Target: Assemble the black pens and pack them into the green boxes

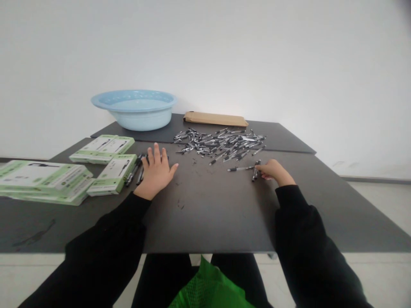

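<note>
My left hand (156, 173) is spread with its fingers apart, palm down over a few pens. Part of that small group of black-and-clear pens (131, 174) shows to its left, against a green-and-white box (113, 174); the rest is hidden under the hand. On the right, my right hand (273, 170) has its fingers closed at a couple of upright-lying pens (256, 172), gripping them near the tabletop. Another pen (239, 169) lies crosswise, its end meeting those pens. Beyond, a loose heap of pens (221, 143) is scattered in many directions.
Flat green-and-white boxes (102, 147) lie at the left, with a larger stack of them (41, 177) nearer me. A light blue basin (141, 117) stands at the back left. Behind the heap lies a flat brown cardboard piece (215, 119), near the white wall (257, 55).
</note>
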The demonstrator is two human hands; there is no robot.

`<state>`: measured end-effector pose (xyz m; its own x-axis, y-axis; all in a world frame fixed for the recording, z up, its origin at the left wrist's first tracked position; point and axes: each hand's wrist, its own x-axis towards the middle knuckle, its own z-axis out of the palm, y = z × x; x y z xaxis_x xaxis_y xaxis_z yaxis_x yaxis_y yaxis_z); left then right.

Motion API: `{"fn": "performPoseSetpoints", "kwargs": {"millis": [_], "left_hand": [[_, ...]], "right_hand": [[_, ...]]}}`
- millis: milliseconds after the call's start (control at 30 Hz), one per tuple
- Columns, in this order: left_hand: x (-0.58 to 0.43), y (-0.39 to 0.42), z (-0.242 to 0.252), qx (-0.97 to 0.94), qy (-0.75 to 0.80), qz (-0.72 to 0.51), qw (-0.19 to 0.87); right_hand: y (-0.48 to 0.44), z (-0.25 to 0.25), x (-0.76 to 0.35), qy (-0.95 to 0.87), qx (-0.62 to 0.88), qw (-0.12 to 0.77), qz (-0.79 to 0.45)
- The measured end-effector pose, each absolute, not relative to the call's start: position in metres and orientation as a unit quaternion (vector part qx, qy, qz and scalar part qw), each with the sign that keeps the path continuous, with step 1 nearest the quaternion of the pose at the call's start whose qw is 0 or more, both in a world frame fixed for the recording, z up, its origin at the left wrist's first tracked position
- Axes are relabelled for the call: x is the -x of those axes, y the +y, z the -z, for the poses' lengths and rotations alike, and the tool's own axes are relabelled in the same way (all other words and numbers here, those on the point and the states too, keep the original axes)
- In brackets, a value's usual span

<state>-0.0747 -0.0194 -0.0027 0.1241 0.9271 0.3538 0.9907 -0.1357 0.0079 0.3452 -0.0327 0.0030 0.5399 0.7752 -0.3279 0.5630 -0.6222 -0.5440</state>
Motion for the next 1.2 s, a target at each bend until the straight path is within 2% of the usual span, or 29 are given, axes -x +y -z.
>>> {"fn": "performPoseSetpoints", "kwargs": {"millis": [167,400,467,533,600,633,733,800,933,1067,1200], "left_hand": [[0.053,-0.029,-0.007,0.807,-0.538,0.217,0.109],[0.017,-0.059,-0.003,0.867,-0.425,0.259,-0.023],[0.006,-0.061,-0.001,0.870,-0.399,0.279,-0.077],[-0.008,-0.056,-0.002,0.853,-0.385,0.316,-0.153],[-0.022,-0.047,-0.005,0.809,-0.374,0.360,-0.276],[-0.029,-0.042,-0.007,0.774,-0.363,0.372,-0.360],[-0.042,-0.033,-0.008,0.703,-0.304,0.349,-0.540],[-0.041,-0.032,-0.007,0.683,-0.275,0.349,-0.580],[-0.022,-0.032,-0.002,0.661,-0.281,0.359,-0.595],[-0.005,-0.026,0.002,0.630,-0.315,0.370,-0.606],[-0.001,-0.017,0.006,0.606,-0.342,0.359,-0.622]], "right_hand": [[-0.030,0.000,-0.340,-0.393,0.857,0.192,-0.272],[-0.042,-0.014,-0.352,-0.411,0.822,0.225,-0.322],[-0.047,-0.023,-0.352,-0.466,0.782,0.281,-0.303],[-0.050,-0.033,-0.339,-0.515,0.708,0.379,-0.300],[-0.051,-0.040,-0.312,-0.543,0.621,0.463,-0.324],[-0.051,-0.042,-0.295,-0.564,0.582,0.476,-0.340],[-0.051,-0.040,-0.238,-0.624,0.502,0.466,-0.376],[-0.049,-0.033,-0.210,-0.650,0.463,0.451,-0.399],[-0.037,-0.020,-0.199,-0.675,0.452,0.439,-0.383],[-0.004,-0.016,-0.227,-0.681,0.542,0.418,-0.259],[0.037,-0.015,-0.253,-0.748,0.585,0.303,-0.085]]}}
